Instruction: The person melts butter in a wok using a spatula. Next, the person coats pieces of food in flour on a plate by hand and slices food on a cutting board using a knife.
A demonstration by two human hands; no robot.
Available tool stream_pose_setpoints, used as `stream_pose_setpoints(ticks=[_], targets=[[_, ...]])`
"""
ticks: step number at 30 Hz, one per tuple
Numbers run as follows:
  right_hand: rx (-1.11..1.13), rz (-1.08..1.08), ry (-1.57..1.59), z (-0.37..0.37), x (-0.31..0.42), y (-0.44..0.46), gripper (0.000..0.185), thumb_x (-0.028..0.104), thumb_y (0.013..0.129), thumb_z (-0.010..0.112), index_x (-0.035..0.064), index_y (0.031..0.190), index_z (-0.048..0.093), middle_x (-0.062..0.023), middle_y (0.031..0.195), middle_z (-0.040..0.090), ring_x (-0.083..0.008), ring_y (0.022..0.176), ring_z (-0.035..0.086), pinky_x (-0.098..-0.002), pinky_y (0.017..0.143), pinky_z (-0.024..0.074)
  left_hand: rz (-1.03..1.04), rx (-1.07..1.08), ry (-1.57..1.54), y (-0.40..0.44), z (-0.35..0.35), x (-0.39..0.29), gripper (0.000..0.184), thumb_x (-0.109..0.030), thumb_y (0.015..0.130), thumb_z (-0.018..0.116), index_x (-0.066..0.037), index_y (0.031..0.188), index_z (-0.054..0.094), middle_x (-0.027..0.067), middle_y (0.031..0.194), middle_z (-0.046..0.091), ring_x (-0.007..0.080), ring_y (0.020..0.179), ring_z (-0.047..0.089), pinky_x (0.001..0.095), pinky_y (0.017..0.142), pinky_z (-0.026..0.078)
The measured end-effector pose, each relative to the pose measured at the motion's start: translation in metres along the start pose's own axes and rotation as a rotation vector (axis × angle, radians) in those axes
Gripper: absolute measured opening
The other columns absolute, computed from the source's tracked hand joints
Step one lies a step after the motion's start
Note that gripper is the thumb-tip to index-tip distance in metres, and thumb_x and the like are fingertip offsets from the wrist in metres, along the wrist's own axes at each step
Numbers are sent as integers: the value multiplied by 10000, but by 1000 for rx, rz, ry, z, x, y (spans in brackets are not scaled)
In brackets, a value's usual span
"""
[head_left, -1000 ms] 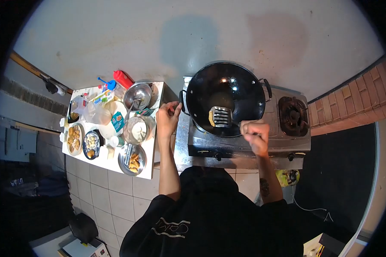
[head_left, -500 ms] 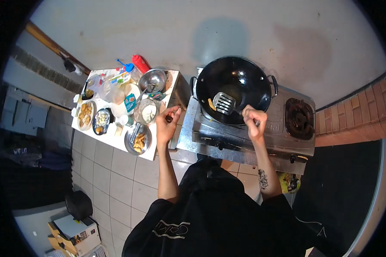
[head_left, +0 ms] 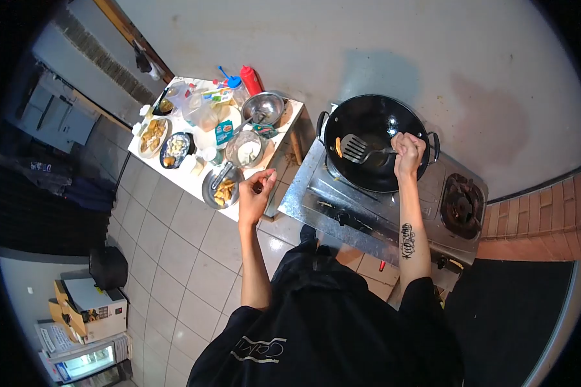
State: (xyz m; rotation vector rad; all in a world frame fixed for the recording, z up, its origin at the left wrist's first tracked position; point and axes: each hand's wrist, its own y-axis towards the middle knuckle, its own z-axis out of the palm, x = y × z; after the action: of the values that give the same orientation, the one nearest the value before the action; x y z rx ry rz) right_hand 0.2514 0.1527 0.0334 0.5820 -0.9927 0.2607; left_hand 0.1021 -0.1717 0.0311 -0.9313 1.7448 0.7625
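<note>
My right hand (head_left: 407, 153) is wrapped round the handle of a slotted turner (head_left: 355, 149) over the black wok (head_left: 374, 174). The turner's metal blade is at the wok's left side, beside a golden-brown piece of food (head_left: 338, 147). A sheen of liquid shows at the wok's bottom. My left hand (head_left: 256, 195) hovers between table and stove, fingers curled in and thumb against fingertips. A dark patch shows between them; I cannot make out whether it is a thing or shadow. Nearest to this hand is a metal bowl (head_left: 213, 195) with tongs (head_left: 222, 174) and browned food pieces (head_left: 224, 191).
The wok stands on a steel gas stove (head_left: 381, 209) with a second burner (head_left: 464, 201) at right. The white table (head_left: 193, 182) carries a metal mixing bowl (head_left: 263, 108), a bowl of white stuff (head_left: 248, 152), an oval plate of food (head_left: 153, 138) and a red squeeze bottle (head_left: 251, 80).
The view has swung, so table and stove sit further right. My right hand has shifted up and right over the wok, and the turner's handle now lies more level. My left hand stays curled.
</note>
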Motion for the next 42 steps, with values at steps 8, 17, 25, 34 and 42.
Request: stream_pose_setpoints(ticks=[8,17,25,34,42], targets=[[96,11,100,-14,7,4,332,-6,767,425,95,502,251,1,475,246,-115,459,243,-291,475,189,-12,3,-89,-4,4,6,252,-164,881,672,37,1034,676,-83,660,428,12,599,359,185,515,275],[-60,61,246,-25,18,-10,333,11,743,440,142,516,236,-2,452,223,-130,418,241,-292,460,232,-1,39,-102,6,4,0,236,-151,874,676,34,1021,679,-84,654,440,8,597,369,182,518,283],[-231,-10,227,0,11,-19,349,2,739,443,139,505,223,10,466,194,-124,405,224,-291,428,209,9,75,-102,17,-16,-1,248,-167,873,680,37,1015,679,-88,653,433,8,595,366,183,517,281],[-405,-29,247,-1,21,-39,321,20,707,446,124,496,228,-9,459,203,-138,409,245,-293,433,212,34,109,-146,21,-20,8,226,-151,876,672,26,1016,680,-94,659,435,6,598,357,181,521,273],[-481,-42,262,-2,40,-45,294,24,712,464,102,504,271,-14,467,219,-148,410,253,-308,431,229,-20,160,-174,18,-18,12,223,-154,878,670,17,1019,685,-97,664,436,3,600,358,181,522,266]])
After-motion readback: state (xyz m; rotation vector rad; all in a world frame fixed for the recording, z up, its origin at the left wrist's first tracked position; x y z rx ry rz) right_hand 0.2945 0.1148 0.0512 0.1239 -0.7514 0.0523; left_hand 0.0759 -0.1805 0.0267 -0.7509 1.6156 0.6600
